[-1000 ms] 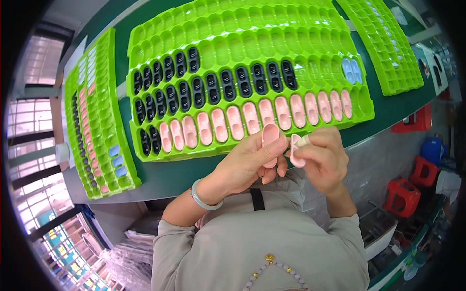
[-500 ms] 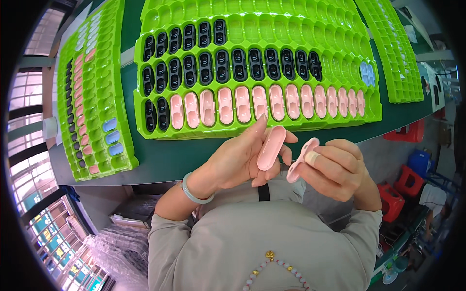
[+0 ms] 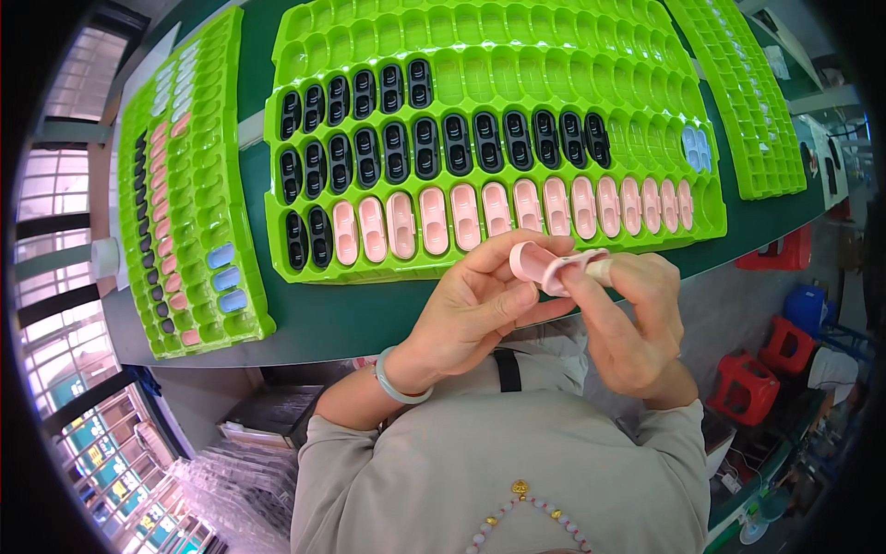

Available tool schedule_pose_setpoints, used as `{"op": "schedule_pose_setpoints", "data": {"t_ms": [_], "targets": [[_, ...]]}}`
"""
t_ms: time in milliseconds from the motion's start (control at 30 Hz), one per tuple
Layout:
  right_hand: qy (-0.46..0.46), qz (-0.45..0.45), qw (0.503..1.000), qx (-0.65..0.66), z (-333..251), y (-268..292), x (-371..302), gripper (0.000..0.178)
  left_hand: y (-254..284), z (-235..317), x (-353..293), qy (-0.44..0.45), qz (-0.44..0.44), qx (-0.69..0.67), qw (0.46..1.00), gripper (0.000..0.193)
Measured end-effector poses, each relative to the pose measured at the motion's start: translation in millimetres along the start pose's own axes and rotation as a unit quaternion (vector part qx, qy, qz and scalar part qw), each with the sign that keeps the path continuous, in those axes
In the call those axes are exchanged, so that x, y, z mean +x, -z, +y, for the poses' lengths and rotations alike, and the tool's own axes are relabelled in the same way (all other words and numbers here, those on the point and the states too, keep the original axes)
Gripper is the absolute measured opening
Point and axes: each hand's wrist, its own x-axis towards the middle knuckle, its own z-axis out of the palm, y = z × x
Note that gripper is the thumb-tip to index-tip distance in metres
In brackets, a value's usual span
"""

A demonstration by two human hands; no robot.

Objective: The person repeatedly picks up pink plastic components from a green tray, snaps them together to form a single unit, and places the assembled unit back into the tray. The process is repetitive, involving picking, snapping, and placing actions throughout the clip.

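My left hand (image 3: 471,309) grips a pink oval shell (image 3: 528,259) by its end, just in front of the table edge. My right hand (image 3: 628,314) pinches a flat pink insert (image 3: 574,267) and presses it against that shell; a bandage wraps one finger. Both hands meet below the front row of the big green tray (image 3: 489,51), whose pockets hold black shells (image 3: 457,145) in the middle rows and pink shells (image 3: 480,212) in the front row. Two pale blue shells (image 3: 697,148) sit at its right end.
A second green tray (image 3: 208,166) at the left holds black, pink and blue shells. A third green tray (image 3: 748,102) lies at the right. The table top (image 3: 351,309) is dark green. Red stools (image 3: 752,383) stand on the floor at the right.
The two pink parts were apart half a second ago; now my hands have come together and the insert touches the shell. The view has shifted slightly.
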Motion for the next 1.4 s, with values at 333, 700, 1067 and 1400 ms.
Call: {"op": "schedule_pose_setpoints", "data": {"t_ms": [333,700,1067,1400], "targets": [[-0.043,0.000,0.999,0.010,-11,-25,-8,0.037,5,-9,2,-0.034,-0.019,0.034,0.999,0.074],[-0.049,-0.045,0.997,0.048,-10,-18,-2,0.038,-1,5,0,0.060,0.026,0.023,0.998,0.073],[-0.012,-0.063,0.992,0.112,0,-14,1,0.036,33,-6,-5,-0.035,-0.047,0.079,0.995,0.062],[0.007,-0.044,0.999,0.010,-2,-21,-6,0.038,19,-16,-8,-0.026,0.014,0.180,0.983,0.081]]}}
